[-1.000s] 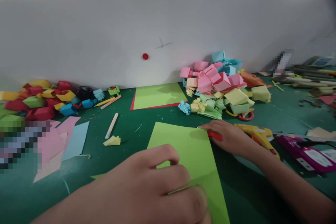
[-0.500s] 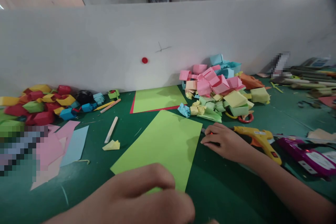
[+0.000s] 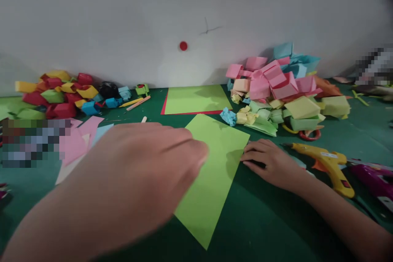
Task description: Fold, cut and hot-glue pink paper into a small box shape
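Note:
A light green paper sheet (image 3: 215, 172) lies at an angle on the dark green table. My left hand (image 3: 138, 172), large and slightly blurred, is over the sheet's left part with its fingers bent together; whatever they may hold is hidden. At the sheet's right edge rests my right hand (image 3: 267, 161), its fingers curled and their tips near the paper. Nothing can be made out between them. Behind, another green sheet (image 3: 196, 99) lies on top of a red one (image 3: 163, 104) against the grey panel.
Folded pink paper pieces (image 3: 259, 86) and others are heaped at the back right, colourful folded pieces (image 3: 66, 108) at the back left. A yellow glue gun (image 3: 330, 161) lies right of my right hand, near a purple device (image 3: 373, 182). Pink paper (image 3: 72, 145) lies left.
My left hand has moved up and forward over the sheet, covering its left corner. My right hand has let go of or hidden the small red-and-grey item near its fingers. The view has tilted down.

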`<act>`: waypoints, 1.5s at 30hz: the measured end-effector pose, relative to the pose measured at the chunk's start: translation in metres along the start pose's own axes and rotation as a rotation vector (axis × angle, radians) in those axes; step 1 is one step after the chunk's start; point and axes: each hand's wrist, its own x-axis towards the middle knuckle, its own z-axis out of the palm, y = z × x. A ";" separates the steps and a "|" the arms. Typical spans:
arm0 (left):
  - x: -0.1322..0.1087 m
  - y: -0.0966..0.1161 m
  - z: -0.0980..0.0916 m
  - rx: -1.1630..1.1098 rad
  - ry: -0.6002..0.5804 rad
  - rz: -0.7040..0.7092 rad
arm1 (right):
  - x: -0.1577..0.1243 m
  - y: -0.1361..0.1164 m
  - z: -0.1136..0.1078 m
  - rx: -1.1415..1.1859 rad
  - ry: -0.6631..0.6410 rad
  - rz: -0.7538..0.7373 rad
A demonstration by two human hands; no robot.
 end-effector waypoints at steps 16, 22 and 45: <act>0.154 -0.187 0.118 0.200 -0.126 -0.258 | 0.008 -0.004 -0.004 0.071 -0.037 0.052; 0.148 -0.181 0.115 0.199 -0.074 -0.182 | 0.007 -0.002 -0.002 0.083 -0.043 0.044; 0.156 -0.185 0.127 0.187 -0.028 -0.165 | 0.006 -0.001 -0.006 0.102 -0.064 0.048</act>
